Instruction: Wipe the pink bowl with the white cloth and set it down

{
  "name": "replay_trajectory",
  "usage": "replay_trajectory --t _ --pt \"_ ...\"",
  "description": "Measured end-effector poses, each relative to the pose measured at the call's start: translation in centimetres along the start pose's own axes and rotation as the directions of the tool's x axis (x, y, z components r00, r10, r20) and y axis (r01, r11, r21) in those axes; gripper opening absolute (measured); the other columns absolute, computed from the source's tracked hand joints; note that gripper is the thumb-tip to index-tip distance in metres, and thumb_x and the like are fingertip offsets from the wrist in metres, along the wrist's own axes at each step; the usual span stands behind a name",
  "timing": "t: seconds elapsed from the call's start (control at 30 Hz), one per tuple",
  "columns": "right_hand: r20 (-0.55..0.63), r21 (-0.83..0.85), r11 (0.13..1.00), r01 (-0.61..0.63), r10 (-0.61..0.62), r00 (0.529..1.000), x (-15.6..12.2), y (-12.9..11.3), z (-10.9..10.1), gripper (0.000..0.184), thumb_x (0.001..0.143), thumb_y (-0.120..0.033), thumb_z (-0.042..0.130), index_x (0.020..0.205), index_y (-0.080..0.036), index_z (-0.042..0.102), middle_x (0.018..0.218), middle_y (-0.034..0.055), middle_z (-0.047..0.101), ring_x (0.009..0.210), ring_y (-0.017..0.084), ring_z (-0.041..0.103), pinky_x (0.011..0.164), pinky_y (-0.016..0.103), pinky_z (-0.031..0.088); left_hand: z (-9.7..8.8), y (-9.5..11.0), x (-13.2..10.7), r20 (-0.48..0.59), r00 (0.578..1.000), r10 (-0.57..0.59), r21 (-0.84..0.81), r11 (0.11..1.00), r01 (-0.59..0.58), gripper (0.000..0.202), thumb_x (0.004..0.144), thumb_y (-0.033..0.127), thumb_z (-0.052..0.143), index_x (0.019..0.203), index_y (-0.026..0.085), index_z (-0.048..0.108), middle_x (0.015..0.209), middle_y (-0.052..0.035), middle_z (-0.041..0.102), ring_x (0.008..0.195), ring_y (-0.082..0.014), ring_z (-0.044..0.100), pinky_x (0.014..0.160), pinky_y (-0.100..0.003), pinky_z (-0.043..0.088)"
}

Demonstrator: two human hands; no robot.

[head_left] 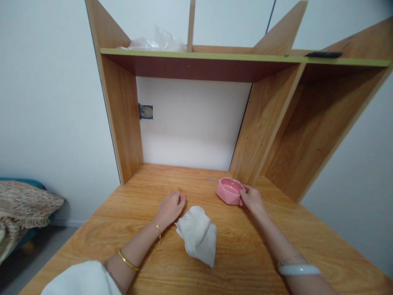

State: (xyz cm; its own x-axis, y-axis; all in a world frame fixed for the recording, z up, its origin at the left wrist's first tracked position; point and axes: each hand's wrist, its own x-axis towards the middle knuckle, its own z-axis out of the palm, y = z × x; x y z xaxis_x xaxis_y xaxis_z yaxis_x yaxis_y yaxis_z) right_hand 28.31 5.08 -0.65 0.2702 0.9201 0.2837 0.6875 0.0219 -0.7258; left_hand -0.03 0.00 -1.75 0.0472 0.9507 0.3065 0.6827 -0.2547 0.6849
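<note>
My right hand grips the near right side of a pink faceted bowl, thumb at the rim and fingers against the outer wall. The bowl is at the back right of the wooden desk, close to the upright panel, and its visible inside holds nothing. Left of it, my left hand rests on the desk with its fingers curled in; what they hold, if anything, is hidden. Between my forearms lies a crumpled pale grey cloth, just right of my left hand and touched by neither hand.
Wooden side panels and a shelf frame the desk's back. On the shelf are a clear plastic bag and a dark flat object. An uncovered wall socket box shows at the back left. A patterned cushion is far left.
</note>
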Motion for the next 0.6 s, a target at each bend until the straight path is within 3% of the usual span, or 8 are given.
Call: replay_trajectory --t 0.17,0.3,0.37,0.47,0.6 --pt "-0.057 -0.075 0.997 -0.005 0.001 0.998 0.2 0.0 -0.2 0.035 0.069 -0.018 0.041 0.094 -0.008 0.064 0.065 0.0095 0.066 0.068 0.022 0.06 0.061 0.028 0.042 0.5 -0.4 -0.1 0.051 0.999 -0.017 0.049 0.999 0.014 0.022 0.076 0.033 0.048 0.058 0.02 0.049 0.057 -0.0013 0.052 0.059 -0.0178 0.051 0.061 -0.025 0.033" --pt "-0.139 -0.116 0.993 0.011 -0.028 0.99 -0.5 -1.3 -0.4 0.045 0.072 -0.022 0.041 0.113 -0.007 0.053 0.093 0.0163 0.063 0.082 0.025 0.058 0.071 0.033 0.041 0.7 -0.8 -0.1 0.076 0.997 0.026 0.121 0.992 -0.035 0.017 0.074 0.027 0.049 0.059 0.02 0.05 0.058 -0.0024 0.054 0.057 -0.0177 0.051 0.059 -0.025 0.032" --pt "-0.161 -0.102 0.99 0.093 -0.108 0.981 -1.3 -2.4 -0.1 0.05 0.075 -0.027 0.039 0.121 -0.009 0.046 0.088 0.0135 0.063 0.076 0.023 0.058 0.07 0.033 0.041 0.6 -0.8 -0.1 0.081 0.996 0.04 0.154 0.987 -0.052 0.016 0.074 0.027 0.048 0.06 0.02 0.051 0.06 -0.0035 0.056 0.057 -0.0179 0.052 0.057 -0.025 0.031" --pt "-0.086 0.025 0.962 0.27 -0.267 0.96 -3.0 -4.0 1.1 0.046 0.076 -0.029 0.039 0.119 -0.016 0.047 0.073 0.0047 0.062 0.065 0.018 0.056 0.066 0.03 0.041 0.3 -0.6 -0.1 0.134 0.99 0.053 0.232 0.969 -0.084 0.018 0.076 0.028 0.044 0.064 0.019 0.053 0.065 -0.0049 0.059 0.06 -0.0182 0.054 0.056 -0.025 0.032" --pt "0.21 0.163 0.935 0.315 -0.345 0.915 -4.8 -4.8 3.6 0.04 0.078 -0.032 0.038 0.113 -0.016 0.05 0.048 -0.0049 0.046 0.043 0.012 0.042 0.047 0.022 0.033 -0.1 -0.2 0.0 0.26 0.965 0.021 0.372 0.92 -0.12 0.022 0.081 0.029 0.038 0.075 0.019 0.056 0.076 -0.006 0.062 0.069 -0.0186 0.056 0.058 -0.025 0.034"
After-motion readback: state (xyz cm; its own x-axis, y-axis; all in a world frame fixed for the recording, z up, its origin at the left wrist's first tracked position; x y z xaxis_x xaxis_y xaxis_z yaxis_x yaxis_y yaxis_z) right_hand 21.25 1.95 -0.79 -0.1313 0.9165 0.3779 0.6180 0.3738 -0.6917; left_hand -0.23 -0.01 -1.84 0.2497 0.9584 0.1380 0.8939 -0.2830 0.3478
